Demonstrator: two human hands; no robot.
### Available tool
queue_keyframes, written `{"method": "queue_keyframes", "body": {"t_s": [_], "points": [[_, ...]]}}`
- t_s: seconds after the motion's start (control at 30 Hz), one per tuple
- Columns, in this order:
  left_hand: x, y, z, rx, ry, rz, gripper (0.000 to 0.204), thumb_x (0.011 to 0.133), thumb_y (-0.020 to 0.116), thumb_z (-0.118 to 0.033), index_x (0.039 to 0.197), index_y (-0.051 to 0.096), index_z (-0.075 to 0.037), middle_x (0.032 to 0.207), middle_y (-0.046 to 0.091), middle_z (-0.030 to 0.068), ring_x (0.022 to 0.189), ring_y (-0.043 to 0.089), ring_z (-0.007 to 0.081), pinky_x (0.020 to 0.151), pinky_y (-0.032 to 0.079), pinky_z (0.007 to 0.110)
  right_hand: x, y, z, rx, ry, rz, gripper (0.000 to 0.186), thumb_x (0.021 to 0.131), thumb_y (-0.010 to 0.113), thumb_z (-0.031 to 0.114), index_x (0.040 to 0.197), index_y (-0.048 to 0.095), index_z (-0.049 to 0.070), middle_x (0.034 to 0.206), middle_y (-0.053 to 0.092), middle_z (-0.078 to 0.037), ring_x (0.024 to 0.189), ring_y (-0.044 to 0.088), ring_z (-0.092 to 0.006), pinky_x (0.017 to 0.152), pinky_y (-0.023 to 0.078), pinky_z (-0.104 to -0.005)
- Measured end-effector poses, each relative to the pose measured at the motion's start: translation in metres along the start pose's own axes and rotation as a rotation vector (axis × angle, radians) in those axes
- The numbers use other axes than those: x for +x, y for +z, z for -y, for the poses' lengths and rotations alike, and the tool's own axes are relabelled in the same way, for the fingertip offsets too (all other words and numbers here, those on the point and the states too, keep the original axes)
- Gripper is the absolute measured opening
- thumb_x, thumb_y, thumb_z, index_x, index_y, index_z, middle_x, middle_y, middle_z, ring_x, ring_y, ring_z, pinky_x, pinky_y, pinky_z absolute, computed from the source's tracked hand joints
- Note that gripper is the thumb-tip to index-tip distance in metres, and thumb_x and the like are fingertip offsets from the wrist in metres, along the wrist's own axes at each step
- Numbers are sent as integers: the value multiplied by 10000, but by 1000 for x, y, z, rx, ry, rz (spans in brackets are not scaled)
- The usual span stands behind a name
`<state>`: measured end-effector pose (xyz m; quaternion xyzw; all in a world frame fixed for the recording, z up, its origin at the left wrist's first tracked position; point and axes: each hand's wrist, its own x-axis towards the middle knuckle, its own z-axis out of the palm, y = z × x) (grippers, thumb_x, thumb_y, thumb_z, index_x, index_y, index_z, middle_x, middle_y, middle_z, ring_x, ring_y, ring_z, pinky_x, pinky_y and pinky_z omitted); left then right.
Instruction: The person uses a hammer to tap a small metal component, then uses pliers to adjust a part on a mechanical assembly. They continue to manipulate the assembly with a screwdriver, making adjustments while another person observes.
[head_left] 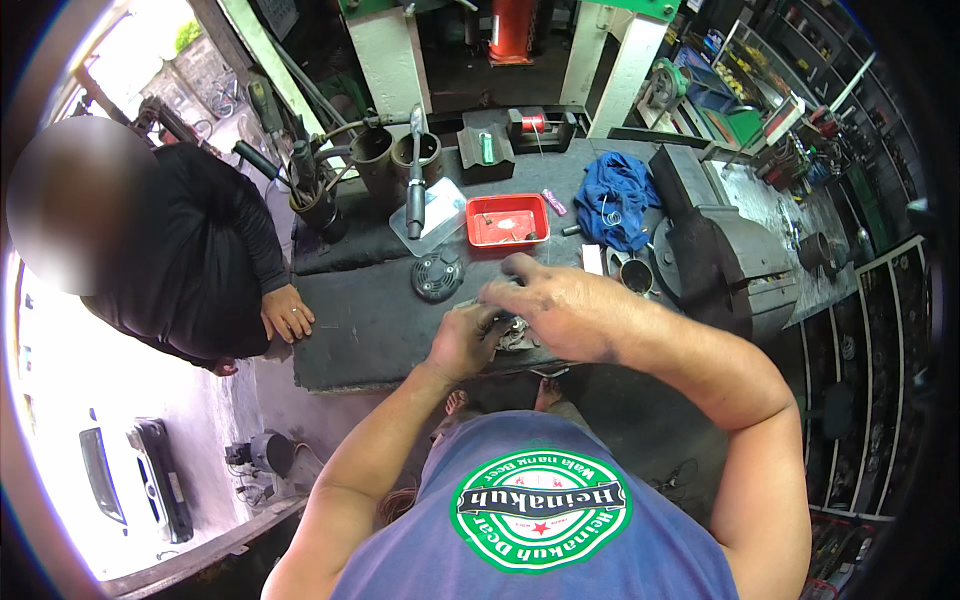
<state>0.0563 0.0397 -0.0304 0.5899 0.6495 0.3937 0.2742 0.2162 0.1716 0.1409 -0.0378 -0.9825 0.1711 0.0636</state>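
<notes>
Near the front edge of the dark workbench, my left hand (465,340) is closed around the side of a small greyish metal part (516,336), much of it hidden under my hands. My right hand (558,308) is just above the part, its fingers bent and drawn together close to the left fingers. Whatever sits between the right fingertips is too small or hidden to name. A round black slotted cover (437,277) lies beyond my left hand. Farther back is a red tray (508,221) with a few small pieces in it.
To the right stand a large bench vise (735,265), a blue cloth (617,200) and a metal cup (635,275). A ratchet wrench (416,180) lies over a clear plastic lid (432,220). At the left, a person in black (190,240) rests a hand on the bench (340,345).
</notes>
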Motion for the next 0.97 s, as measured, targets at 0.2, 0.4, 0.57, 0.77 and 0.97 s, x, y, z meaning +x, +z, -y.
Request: {"method": "queue_keyframes", "body": {"t_s": [0.2,0.4,0.57,0.77,0.97], "points": [[5,-10,-17,-130,133,-34,399,916,841,-82,1297,740,-22,1214,787,216,1133,750,423,978,600,463,3,-4,4,-125,313,341,476,1011,739,450,1240,689,36,1116,757,-229,991,765,-461,827,623,-550],[12,-24,-14,-6,56,60,469,902,866,-90,1342,715,-23,1214,796,194,1108,771,396,971,608,446,-1,-6,-4,-76,40,189,428,993,759,353,1224,682,1,1135,722,-256,1026,779,-441,852,643,-521],[10,-24,-12,-64,84,56,515,928,815,-70,1415,652,-29,1261,772,204,1127,768,390,962,607,469,4,-1,5,-68,111,118,355,984,722,249,1218,691,-15,1142,721,-237,1047,778,-428,884,645,-520],[27,-31,27,306,318,248,1014,811,956,-323,1654,449,-77,1742,391,238,1631,341,439,1335,336,503,5,-8,10,-83,257,377,423,990,776,297,1331,675,67,1296,654,-263,1150,728,-445,950,603,-533],[18,5,72,111,60,387,1467,675,1026,-527,1793,145,-171,1842,145,230,1694,79,515,1381,203,593,-7,10,-14,-34,-67,246,560,1008,741,422,1494,639,163,1629,502,-308,1208,735,-458,1000,614,-467]]}}
